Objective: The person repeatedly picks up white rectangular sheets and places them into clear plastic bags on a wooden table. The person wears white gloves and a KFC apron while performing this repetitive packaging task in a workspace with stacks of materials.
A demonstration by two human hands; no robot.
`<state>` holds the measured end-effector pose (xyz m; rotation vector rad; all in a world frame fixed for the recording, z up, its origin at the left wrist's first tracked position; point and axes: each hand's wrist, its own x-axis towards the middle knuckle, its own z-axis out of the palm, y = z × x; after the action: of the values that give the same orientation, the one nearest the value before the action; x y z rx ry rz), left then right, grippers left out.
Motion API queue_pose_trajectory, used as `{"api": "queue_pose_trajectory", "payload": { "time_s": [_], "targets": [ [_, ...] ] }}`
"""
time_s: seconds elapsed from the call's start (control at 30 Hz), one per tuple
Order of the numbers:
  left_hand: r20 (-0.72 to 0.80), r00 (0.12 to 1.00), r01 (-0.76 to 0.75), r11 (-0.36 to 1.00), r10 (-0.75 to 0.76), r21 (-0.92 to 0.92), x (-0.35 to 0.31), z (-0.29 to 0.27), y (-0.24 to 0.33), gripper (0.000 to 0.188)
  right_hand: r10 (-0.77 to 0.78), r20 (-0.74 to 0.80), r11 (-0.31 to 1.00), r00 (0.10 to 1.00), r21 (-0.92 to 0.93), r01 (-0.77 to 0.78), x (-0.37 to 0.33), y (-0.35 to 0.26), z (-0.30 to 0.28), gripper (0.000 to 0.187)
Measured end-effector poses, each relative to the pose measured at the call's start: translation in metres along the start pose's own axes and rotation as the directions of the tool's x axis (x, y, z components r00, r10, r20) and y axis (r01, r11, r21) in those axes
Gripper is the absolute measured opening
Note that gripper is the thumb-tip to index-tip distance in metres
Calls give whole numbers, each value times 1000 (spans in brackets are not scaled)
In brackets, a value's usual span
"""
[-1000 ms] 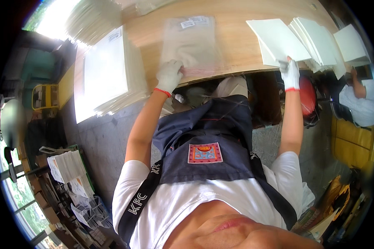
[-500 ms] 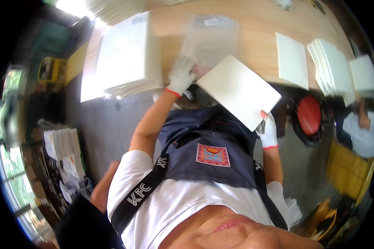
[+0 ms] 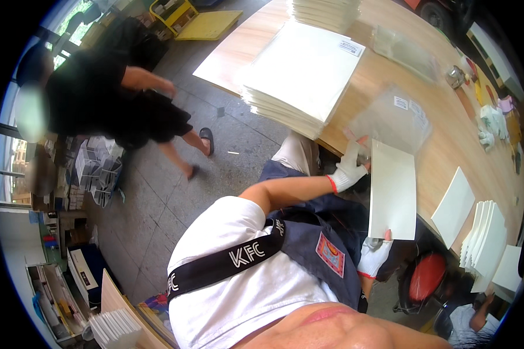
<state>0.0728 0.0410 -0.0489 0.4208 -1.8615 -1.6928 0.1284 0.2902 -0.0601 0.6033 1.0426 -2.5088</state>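
My right hand (image 3: pixel 375 256), in a white glove with bare fingertips, grips the lower edge of a flat white board (image 3: pixel 393 192), thumb on top. The board is held upright in view, its far end close to the table edge. In a matching red-cuffed glove, my left hand (image 3: pixel 349 168) is at the near edge of a clear plastic bag (image 3: pixel 384 119) with white labels. Its fingertips are on the film, partly blurred. Left of the bag stands a tall stack of white boards in clear film (image 3: pixel 303 72), a label at its corner.
On the wooden table (image 3: pixel 448 145) are a single white board (image 3: pixel 453 206), a fanned pile of boards (image 3: pixel 483 238), more clear bags (image 3: pixel 404 52) and white gloves (image 3: pixel 492 125). A person in black (image 3: pixel 99 93) walks on the left. A red stool (image 3: pixel 428 276) stands below the table edge.
The view has swung left, bringing the walking person and more floor in. My right hand still holds the board, now turned more upright and nearer the left hand. The left hand stays at the bag.
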Motion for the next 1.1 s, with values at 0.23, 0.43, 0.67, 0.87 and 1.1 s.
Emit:
{"api": "queue_pose_trajectory", "payload": {
  "time_s": [0.23, 0.43, 0.67, 0.87, 1.1],
  "targets": [
    [323, 823, 548, 802, -468, -236, 4, 18, -4, 35, -110, 92, 987, 990, -106, 119, -1, -12, 29, 35],
    [524, 735, 490, 871, -430, 27, -59, -5, -21, 29, 74, 27, 965, 997, -256, -65, 6, 11, 36, 28],
    [518, 577, 776, 621, -631, -109, -57, -25, -38, 22, 130, 209, 940, 969, 284, -187, 62, 51, 52, 35],
    [450, 593, 755, 656, -668, -19, -26, -56, -24, 29, 189, 361, 791, 913, -607, 76, 44, 26, 78, 31],
    [497, 591, 743, 669, -636, -29, -19, -69, -40, 22, 72, 767, -431, 637, -552, 714, 67, 42, 124, 16]
  ]
}}
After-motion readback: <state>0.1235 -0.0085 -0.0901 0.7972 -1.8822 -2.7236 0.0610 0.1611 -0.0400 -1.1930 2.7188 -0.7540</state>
